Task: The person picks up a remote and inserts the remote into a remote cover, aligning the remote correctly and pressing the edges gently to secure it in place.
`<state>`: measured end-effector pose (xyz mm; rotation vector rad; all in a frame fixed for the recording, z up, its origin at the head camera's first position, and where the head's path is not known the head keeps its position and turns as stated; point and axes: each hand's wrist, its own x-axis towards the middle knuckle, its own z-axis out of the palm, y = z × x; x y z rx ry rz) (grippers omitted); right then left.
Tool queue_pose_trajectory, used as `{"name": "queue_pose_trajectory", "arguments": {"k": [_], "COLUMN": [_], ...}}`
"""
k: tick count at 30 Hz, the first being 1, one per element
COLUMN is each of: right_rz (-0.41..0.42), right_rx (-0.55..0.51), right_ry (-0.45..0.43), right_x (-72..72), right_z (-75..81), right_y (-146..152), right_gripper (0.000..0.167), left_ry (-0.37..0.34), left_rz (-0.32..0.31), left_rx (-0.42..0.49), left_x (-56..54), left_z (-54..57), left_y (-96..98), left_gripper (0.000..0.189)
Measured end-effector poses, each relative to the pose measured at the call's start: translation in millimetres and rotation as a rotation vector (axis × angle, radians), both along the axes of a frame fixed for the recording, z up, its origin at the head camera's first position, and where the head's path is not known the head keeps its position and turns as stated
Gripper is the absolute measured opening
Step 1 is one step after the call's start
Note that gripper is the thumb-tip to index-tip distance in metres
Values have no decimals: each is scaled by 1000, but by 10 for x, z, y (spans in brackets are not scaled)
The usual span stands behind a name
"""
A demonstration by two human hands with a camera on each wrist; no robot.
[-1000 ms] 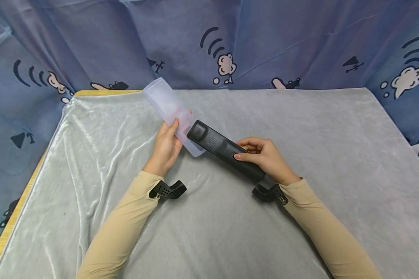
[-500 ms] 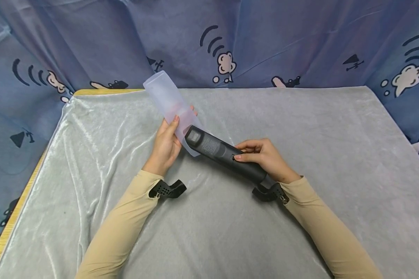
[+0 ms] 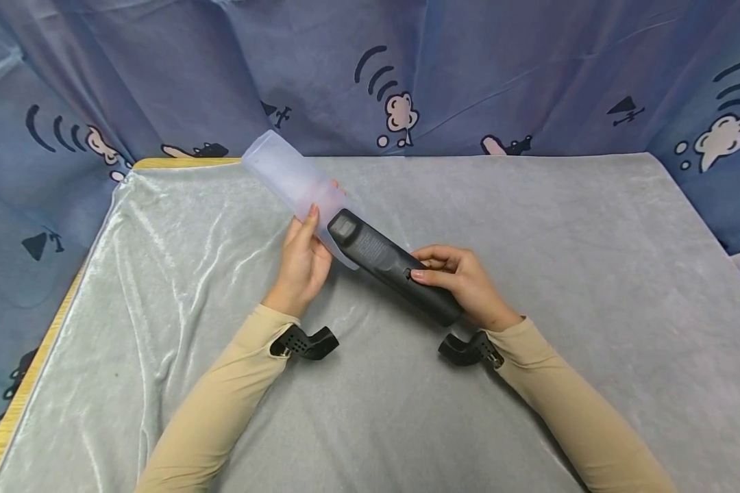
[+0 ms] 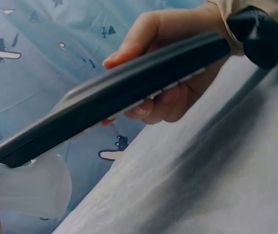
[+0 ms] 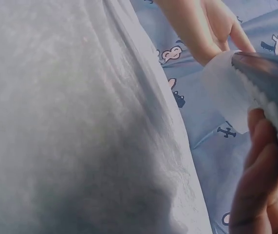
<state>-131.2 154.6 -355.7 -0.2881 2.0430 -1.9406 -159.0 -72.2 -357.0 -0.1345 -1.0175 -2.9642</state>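
Note:
My left hand (image 3: 303, 259) grips a translucent, whitish remote control cover (image 3: 286, 174), thumb on top and fingers beneath. The cover slants up toward the far left. In my right hand (image 3: 459, 279) is a black remote control (image 3: 391, 263), pinched with the thumb on its back, which faces up. Pale buttons line its underside in the left wrist view, where the remote's far end meets the mouth of the cover (image 4: 29, 185). How far that end sits inside cannot be told. The right wrist view shows the cover (image 5: 226, 92) close against the remote's tip.
A grey velvety cloth (image 3: 561, 274) covers the table beneath both hands. Yellow wooden table edge (image 3: 37, 349) shows at the left. A blue patterned curtain (image 3: 499, 75) hangs behind and at the sides. Black wrist mounts (image 3: 305, 342) stick out from both sleeves.
The cover's far end has swung left and down, bringing it more in line with the remote. My left hand has shifted slightly right, and my right hand slightly left with the remote.

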Motion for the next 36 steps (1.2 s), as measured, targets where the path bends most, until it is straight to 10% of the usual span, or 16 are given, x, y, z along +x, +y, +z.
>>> {"name": "queue_pose_trajectory", "arguments": {"k": [9, 36], "right_rz": [11, -46], "right_rx": [-2, -97], "right_ry": [25, 24], "right_x": [32, 74], "right_z": [2, -41], "right_y": [-40, -83], "right_gripper": [27, 22], "left_ry": [-1, 73], "left_rz": [-171, -202], "left_rx": [78, 21], "left_x": [36, 96], "left_z": [20, 28], "left_y": [14, 105], "left_gripper": [50, 82]}}
